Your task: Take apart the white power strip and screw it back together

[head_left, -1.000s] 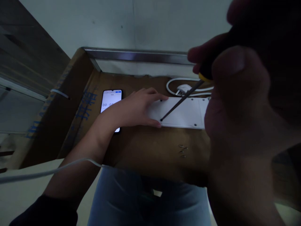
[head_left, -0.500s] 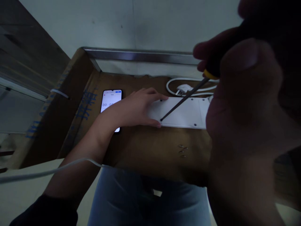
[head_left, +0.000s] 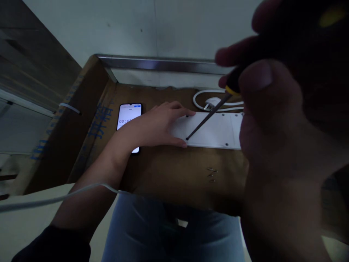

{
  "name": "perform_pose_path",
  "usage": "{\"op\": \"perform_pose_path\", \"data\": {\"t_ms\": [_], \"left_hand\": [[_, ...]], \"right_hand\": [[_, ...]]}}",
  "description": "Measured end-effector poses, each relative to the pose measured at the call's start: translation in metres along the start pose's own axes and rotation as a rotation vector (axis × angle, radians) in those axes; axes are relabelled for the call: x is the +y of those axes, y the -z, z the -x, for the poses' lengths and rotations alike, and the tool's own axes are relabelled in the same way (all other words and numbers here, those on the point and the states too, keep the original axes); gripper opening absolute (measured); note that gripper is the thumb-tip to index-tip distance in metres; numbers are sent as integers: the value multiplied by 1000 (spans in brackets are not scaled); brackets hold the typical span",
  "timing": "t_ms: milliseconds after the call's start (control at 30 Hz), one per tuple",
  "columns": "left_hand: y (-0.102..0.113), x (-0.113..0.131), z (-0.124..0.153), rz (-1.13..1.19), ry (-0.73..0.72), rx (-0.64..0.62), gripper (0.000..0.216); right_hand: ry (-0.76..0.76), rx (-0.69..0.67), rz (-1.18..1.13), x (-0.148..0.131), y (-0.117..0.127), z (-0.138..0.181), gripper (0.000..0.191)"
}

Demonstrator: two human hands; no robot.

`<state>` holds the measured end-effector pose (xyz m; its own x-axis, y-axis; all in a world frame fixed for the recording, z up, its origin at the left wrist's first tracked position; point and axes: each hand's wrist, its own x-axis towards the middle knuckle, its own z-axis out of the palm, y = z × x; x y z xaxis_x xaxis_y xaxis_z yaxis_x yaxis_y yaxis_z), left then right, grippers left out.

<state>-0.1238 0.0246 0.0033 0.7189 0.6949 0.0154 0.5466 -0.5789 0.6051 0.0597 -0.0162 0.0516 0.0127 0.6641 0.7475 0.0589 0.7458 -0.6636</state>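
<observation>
A white power strip (head_left: 218, 134) lies with its screw-holed side facing up on brown cardboard. My left hand (head_left: 159, 123) clasps its left end, thumb along the near edge and fingers at the far edge. In my right hand (head_left: 278, 105), close to the camera, is a screwdriver (head_left: 208, 117) with a black and yellow handle. Its shaft slants down to the left, and the tip sits at the screw hole near my left thumb. The right end of the strip is hidden behind my right hand. Several small screws (head_left: 210, 175) lie on the cardboard nearer to me.
A lit phone (head_left: 127, 113) showing a timer lies partly under my left forearm. Behind the strip rest a white plug (head_left: 213, 101) and its looped cord. A raised cardboard side (head_left: 68, 127) stands at left. A pale cable (head_left: 68, 196) crosses my left forearm.
My right hand and the screwdriver handle have shifted slightly left and down, with the handle turned a little. The tip stays at the same hole. My left hand has not moved.
</observation>
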Motion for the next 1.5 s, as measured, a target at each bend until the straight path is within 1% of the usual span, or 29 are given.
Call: {"op": "perform_pose_path", "data": {"t_ms": [100,167,233,300,367,433,533,600,667,767,833,867,933,1000,1067,1133,1200,1233,1300,1333,1400,1500], "left_hand": [[6,8,0,73,-100,71,56],[10,14,1,162,-211,121,39],[13,19,2,252,-306,164,25],[13,20,1,311,-362,194,19],[10,20,0,353,-398,226,16],[6,19,-2,386,-399,269,11],[0,22,-4,368,-299,322,12],[-2,24,-4,312,-230,329,18],[-3,24,-4,271,-201,337,22],[-3,21,-3,270,-196,358,24],[-4,19,-3,301,-210,377,23],[-4,19,-3,324,-227,383,21],[-3,19,-2,373,-277,388,16],[-1,22,-1,436,-355,367,9],[2,25,1,490,-386,339,9],[4,28,2,506,-366,325,11],[5,28,2,479,-326,333,10],[4,28,1,474,-328,350,9],[1,26,0,471,-358,395,7],[-1,25,-1,469,-383,421,6],[-4,23,-2,459,-404,453,6],[-5,23,-3,444,-333,454,10]], "right_hand": [[-22,49,6,0,1,3,29],[-78,62,54,2,2,5,30],[-122,73,53,6,3,5,43],[-159,99,-31,13,3,4,59],[-212,106,-155,21,3,1,67],[-276,102,-235,28,3,-1,68],[-315,112,-274,30,3,-3,65],[-299,133,-263,27,3,-3,63],[-233,136,-220,22,4,-3,60],[-73,49,-66,13,5,-1,57],[-30,-10,14,9,5,2,52],[-38,-25,16,7,4,3,50],[-86,-12,-34,5,3,5,48],[-105,0,-109,4,3,6,52],[-101,-15,-155,4,4,6,59],[-83,-105,-202,3,5,5,64],[-48,-164,-205,2,5,5,62],[-22,-158,-190,1,4,5,59],[6,-99,-112,1,2,5,52],[7,-60,-59,2,1,6,49],[-32,-32,37,4,3,7,45],[-55,23,98,10,8,9,37]]}}
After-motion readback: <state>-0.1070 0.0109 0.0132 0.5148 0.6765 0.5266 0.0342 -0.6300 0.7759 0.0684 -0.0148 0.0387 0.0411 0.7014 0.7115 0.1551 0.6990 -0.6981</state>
